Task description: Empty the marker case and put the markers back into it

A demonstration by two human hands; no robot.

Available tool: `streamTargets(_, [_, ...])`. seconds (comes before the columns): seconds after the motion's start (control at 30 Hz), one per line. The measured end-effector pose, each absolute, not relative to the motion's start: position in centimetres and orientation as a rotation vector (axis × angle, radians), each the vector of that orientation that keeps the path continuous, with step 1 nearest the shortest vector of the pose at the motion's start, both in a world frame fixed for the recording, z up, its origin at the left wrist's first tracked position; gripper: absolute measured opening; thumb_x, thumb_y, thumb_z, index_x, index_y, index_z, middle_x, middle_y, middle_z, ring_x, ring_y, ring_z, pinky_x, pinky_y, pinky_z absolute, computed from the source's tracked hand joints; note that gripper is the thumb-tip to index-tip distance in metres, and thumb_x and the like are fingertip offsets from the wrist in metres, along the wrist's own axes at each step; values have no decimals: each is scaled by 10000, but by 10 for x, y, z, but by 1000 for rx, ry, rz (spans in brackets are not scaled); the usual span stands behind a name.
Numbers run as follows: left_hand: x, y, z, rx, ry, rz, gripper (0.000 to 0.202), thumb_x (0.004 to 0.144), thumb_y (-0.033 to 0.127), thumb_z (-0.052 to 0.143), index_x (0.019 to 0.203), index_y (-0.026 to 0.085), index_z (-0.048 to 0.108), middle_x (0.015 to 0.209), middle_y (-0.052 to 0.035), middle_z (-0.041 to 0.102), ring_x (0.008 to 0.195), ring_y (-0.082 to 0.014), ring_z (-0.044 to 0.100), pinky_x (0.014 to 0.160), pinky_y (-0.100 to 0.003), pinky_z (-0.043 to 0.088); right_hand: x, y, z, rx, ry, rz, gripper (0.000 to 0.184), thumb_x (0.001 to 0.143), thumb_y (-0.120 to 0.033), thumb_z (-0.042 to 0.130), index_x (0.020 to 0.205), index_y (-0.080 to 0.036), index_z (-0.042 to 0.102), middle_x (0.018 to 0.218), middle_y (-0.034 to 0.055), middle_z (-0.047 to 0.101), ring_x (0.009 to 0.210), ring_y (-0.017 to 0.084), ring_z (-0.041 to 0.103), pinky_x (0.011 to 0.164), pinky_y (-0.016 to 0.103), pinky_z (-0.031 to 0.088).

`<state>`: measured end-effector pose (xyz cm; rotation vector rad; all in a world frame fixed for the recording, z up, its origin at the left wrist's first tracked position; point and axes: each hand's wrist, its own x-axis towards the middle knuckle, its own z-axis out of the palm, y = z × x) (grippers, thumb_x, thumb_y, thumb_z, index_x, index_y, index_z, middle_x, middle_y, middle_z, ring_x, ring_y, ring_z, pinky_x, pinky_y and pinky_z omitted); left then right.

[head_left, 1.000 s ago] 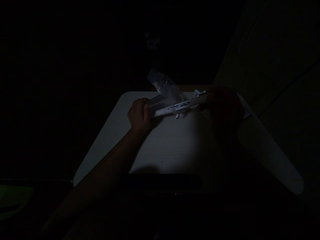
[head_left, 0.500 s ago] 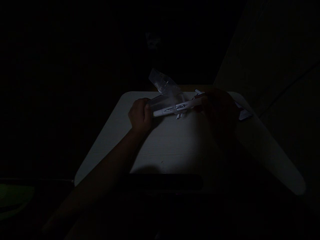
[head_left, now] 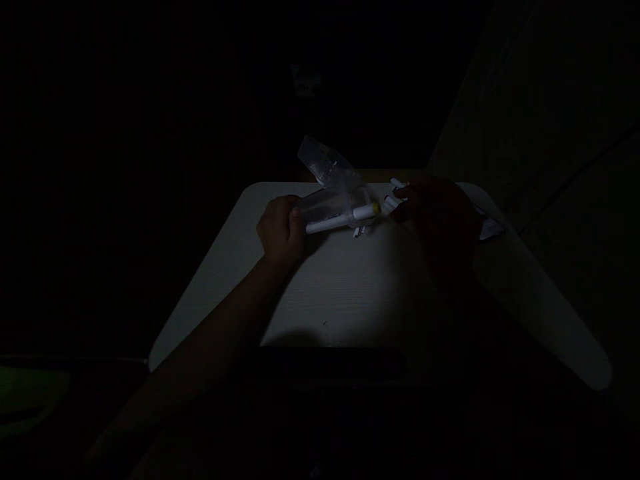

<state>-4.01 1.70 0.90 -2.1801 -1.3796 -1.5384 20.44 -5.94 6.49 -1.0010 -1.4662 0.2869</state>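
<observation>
In the dim head view my left hand [head_left: 281, 230] is wrapped around the end of a clear plastic case [head_left: 320, 205], which it holds tilted above the table. The case's lid [head_left: 325, 160] stands open on the far side. Inside lies a white marker [head_left: 364, 211], its yellow-tipped end sticking out of the case mouth to the right. Just right of that end is my right hand [head_left: 433, 213], in deep shadow, thumb and fingers apart. Ends of white markers [head_left: 391, 202] show beside its fingertips; the rest of them is hidden behind the hand.
A pale wood-grain table [head_left: 325, 280] with rounded corners lies beneath both hands, with a dark slot [head_left: 330, 363] along its near edge. To the right of my right hand rests a whitish printed item [head_left: 491, 229]. Something green [head_left: 30, 393] shows at lower left.
My right hand has let go of the marker and drawn back slightly to the right. The marker sits in the case, its yellow end now visible. My left hand has hardly moved.
</observation>
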Motion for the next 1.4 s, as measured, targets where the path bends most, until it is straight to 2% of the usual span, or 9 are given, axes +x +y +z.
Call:
streamTargets(0.23, [-40,18,8,-2141,-1362,-1482,612,982,554,174,1047,145,625,957,-138,661,912,-243,605,792,-398,435,197,-65,70,-969,-1553,265,192,924,-284,544,950,-192,711,954,30,755,861,141,711,784,278,577])
streamTargets(0.43, [-41,20,6,-2114,-1358,-1506,580,979,551,188,1043,169,620,953,-131,659,917,-245,611,777,-390,430,194,-69,72,-971,-1640,233,217,916,-205,512,964,-169,721,976,27,766,859,127,717,762,247,577])
streamTargets(0.63, [-41,19,7,-2126,-1355,-1505,613,977,563,176,1045,147,621,949,-129,655,907,-235,611,784,-379,430,188,-70,66,-1069,-1713,310,243,909,-271,510,1011,-199,718,1016,35,761,884,157,711,742,271,571])
streamTargets(0.8, [-40,19,6,-2112,-1393,-1528,583,973,562,187,1054,172,614,953,-121,646,914,-243,599,800,-387,430,189,-71,69,-1129,-1747,265,255,929,-308,491,1011,-221,716,1014,35,756,844,148,701,736,271,559])
streamTargets(0.97, [-41,20,4,-2142,-1394,-1539,567,976,540,203,1066,167,620,964,-151,641,930,-264,593,813,-422,432,215,-54,67,-1291,-1653,113,241,897,-250,497,978,-208,719,1021,55,748,840,167,698,753,299,556])
streamTargets(1.03, [-42,21,4,-2155,-1396,-1556,552,970,542,220,1069,178,622,965,-155,636,940,-278,591,821,-435,430,231,-40,61,-1402,-1622,41,260,863,-214,487,975,-194,720,1042,65,743,874,185,697,815,334,549])
streamTargets(1.1, [-43,22,3,-2163,-1393,-1567,543,967,546,229,1064,184,622,956,-150,631,942,-284,591,823,-435,429,244,-27,54,-1562,-1726,59,264,838,-209,497,971,-183,723,1018,66,748,883,207,699,860,379,537])
streamTargets(1.27, [-42,22,4,-2129,-1372,-1554,551,968,554,210,1049,185,612,949,-126,633,932,-267,596,821,-408,438,255,-15,46,-1883,-2185,12,338,869,-222,492,1136,-129,678,1176,144,699,1096,282,643,982,433,459])
streamTargets(1.4, [-41,21,4,-2110,-1351,-1560,561,972,557,199,1040,180,609,939,-119,640,918,-253,603,813,-395,445,253,-16,48,-2052,-2344,4,386,918,-295,434,1183,-114,648,1178,179,679,1070,304,641,936,428,466])
